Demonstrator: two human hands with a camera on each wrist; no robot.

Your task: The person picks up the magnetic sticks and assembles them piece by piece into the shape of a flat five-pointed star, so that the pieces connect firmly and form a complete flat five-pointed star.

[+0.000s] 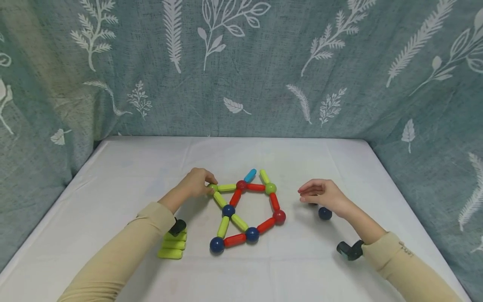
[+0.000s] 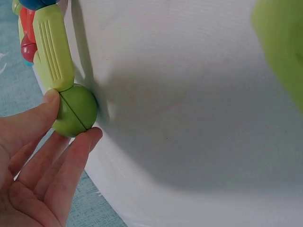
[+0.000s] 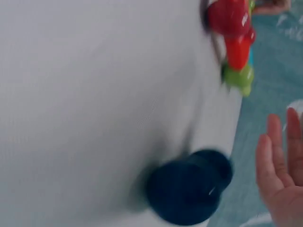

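Note:
My left hand (image 1: 199, 181) pinches a green ball (image 2: 78, 111) between thumb and fingers. That ball sits at the left corner of a flat frame of balls and rods, joined to a lime rod (image 2: 54, 47). Red rods (image 1: 235, 240), lime rods, blue balls (image 1: 216, 245), red balls (image 1: 279, 216) and another green ball (image 1: 270, 188) make up the rest. A light blue rod (image 1: 250, 175) and a lime rod (image 1: 265, 176) stick out at the far side. My right hand (image 1: 325, 193) hovers with fingers extended, holding nothing, above loose dark blue balls (image 1: 325, 213).
Several lime rods (image 1: 170, 253) lie side by side near my left forearm, partly covered by the wrist camera (image 1: 177, 227). A white cloth covers the table (image 1: 286, 272). Behind it hangs a teal leaf-patterned curtain (image 1: 264, 84).

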